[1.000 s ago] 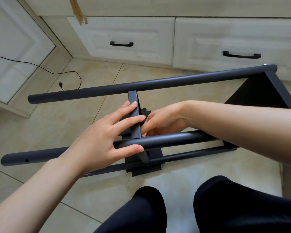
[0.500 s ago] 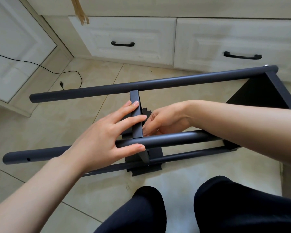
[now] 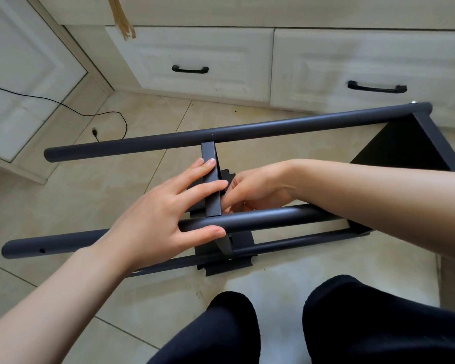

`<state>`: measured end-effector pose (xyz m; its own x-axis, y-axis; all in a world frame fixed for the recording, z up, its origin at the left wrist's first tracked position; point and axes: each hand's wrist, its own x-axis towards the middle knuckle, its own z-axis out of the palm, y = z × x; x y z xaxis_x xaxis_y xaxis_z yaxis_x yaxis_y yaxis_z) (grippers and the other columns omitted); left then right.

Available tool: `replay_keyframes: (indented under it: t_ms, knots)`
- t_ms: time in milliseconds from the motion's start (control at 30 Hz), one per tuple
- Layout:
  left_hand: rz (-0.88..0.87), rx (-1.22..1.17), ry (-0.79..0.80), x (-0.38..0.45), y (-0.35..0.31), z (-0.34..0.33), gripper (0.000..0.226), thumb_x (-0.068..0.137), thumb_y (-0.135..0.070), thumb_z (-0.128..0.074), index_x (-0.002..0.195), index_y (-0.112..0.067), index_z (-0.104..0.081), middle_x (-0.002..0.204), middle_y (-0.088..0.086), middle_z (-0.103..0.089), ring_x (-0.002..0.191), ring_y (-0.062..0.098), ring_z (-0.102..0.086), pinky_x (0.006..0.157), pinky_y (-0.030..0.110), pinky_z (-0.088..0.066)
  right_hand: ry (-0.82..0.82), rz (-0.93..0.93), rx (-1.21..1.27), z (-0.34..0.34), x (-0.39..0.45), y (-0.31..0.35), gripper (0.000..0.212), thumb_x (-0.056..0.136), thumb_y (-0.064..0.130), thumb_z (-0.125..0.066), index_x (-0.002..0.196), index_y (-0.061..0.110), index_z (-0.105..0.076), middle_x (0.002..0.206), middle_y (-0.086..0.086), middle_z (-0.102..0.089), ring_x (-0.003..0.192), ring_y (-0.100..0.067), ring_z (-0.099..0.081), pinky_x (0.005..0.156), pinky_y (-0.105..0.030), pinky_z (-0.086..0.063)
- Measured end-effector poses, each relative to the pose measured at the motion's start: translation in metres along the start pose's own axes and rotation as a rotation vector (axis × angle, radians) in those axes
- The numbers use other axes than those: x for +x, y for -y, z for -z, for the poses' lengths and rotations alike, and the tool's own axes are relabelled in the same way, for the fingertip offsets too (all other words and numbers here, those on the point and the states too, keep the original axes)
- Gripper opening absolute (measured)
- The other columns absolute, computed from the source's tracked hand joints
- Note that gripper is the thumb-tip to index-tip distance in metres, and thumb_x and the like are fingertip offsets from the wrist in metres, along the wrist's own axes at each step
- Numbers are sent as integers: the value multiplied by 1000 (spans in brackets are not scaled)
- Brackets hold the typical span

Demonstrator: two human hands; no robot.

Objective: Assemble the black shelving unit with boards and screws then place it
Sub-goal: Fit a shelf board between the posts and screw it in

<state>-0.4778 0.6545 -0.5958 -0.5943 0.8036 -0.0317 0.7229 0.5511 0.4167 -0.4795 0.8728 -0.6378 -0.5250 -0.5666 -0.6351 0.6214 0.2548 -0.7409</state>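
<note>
The black shelving unit lies on its side on the tiled floor, with a far pole (image 3: 247, 132), a near pole (image 3: 273, 219) and a thinner lower pole (image 3: 300, 241). A black end board (image 3: 394, 148) closes the right end. A middle board (image 3: 211, 177) stands edge-up between the poles. My left hand (image 3: 163, 214) rests straight fingers across that board's edge, with the thumb along the near pole. My right hand (image 3: 258, 191) reaches in between the poles, its fingers curled against the board's right face just above the near pole. Whatever they hold is hidden.
White cabinet drawers with black handles (image 3: 189, 69) run along the back. A white cabinet door (image 3: 24, 74) stands at the left. A black cable with a plug (image 3: 95, 132) lies on the floor at the left. My knees in black trousers (image 3: 352, 324) are at the bottom.
Both hands keep their places on the board and poles. Only the view shifts a little.
</note>
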Motion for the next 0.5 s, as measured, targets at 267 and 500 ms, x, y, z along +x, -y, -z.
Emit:
replay_keyframes:
  t_ms: [267, 500]
  knots:
    - [-2, 18, 9, 0, 0, 0, 73, 83, -73, -50, 147, -40, -45, 163, -24, -17, 149, -7, -8, 113, 27, -26, 26, 9, 67, 3, -1, 0, 26, 96, 3, -53, 77, 7, -70, 77, -7, -67, 69, -14, -64, 75, -25, -52]
    - [-4, 16, 4, 0, 0, 0, 72, 83, -73, -51, 146, -39, -45, 163, -24, -17, 150, -6, -9, 113, 27, -27, 6, -56, -33, 0, 0, 2, 13, 97, 13, -55, 101, 5, -64, 89, -8, -68, 80, -16, -64, 80, -26, -52]
